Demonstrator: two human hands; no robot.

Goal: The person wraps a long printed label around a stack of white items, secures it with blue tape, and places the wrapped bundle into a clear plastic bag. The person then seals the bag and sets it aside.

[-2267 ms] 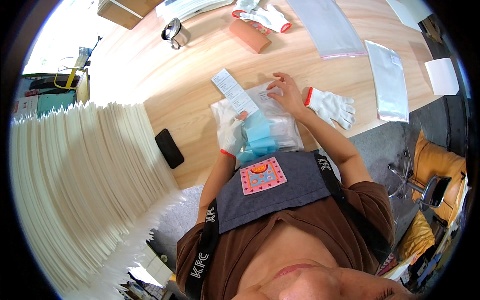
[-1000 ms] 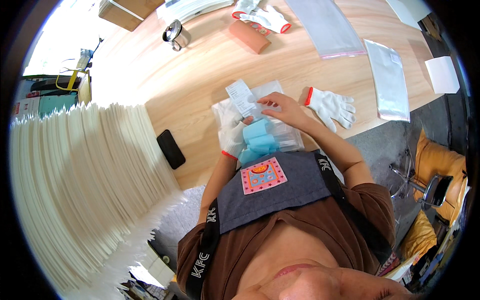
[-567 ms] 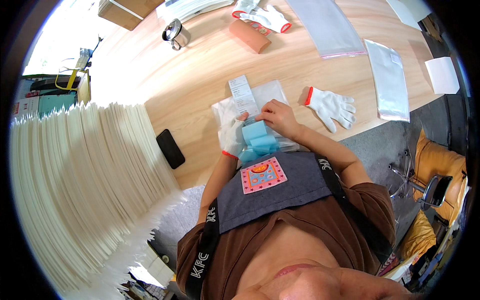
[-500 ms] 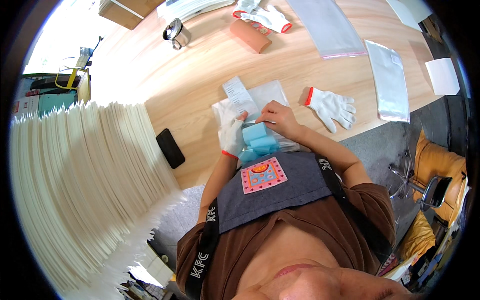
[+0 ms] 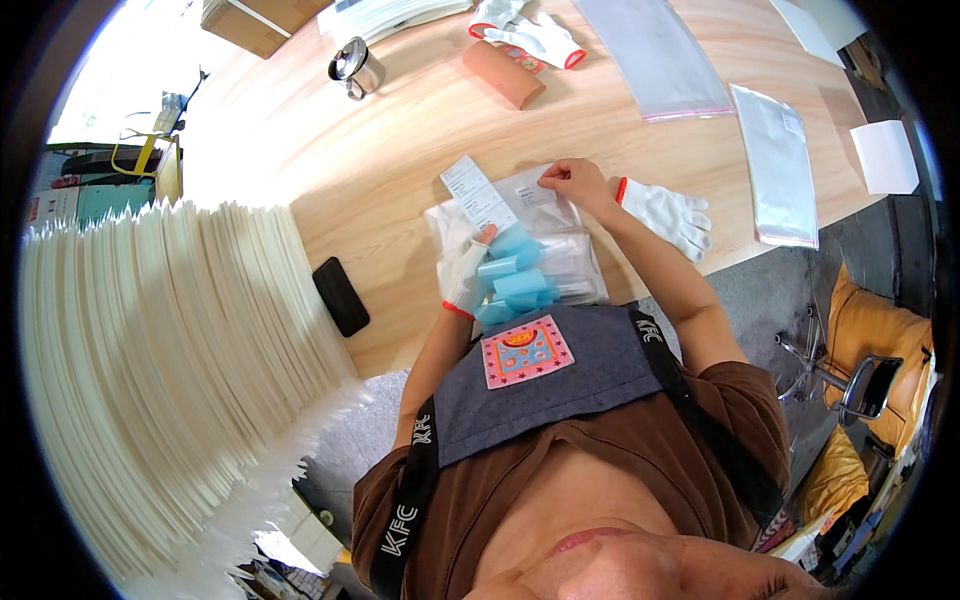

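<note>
My left hand [image 5: 464, 275], in a white glove with a red cuff, grips a strip of white printed sticker labels [image 5: 478, 198]. From the strip, its light blue backing paper [image 5: 522, 283] curls down toward my apron. Beneath lies a stack of clear plastic bags [image 5: 585, 262] at the table's near edge. My bare right hand [image 5: 575, 183] is over the bags' far right part, its fingers pinched together. A single sticker label [image 5: 528, 197] lies on the top bag, and the fingertips are at its upper right edge. A loose white glove [image 5: 668, 215] rests beside my right wrist.
A tall pile of white sheets or envelopes [image 5: 180, 380] stands at left, next to a black phone [image 5: 340, 297]. Farther off are a metal cup [image 5: 356, 70], an orange-brown curved piece [image 5: 502, 75], more gloves [image 5: 530, 38] and flat plastic bags [image 5: 778, 165]. A chair [image 5: 865, 390] stands at right.
My right hand has moved away from the label strip, up and right, onto the top bag. A single label now shows on that bag. My left hand stays nearly in place.
</note>
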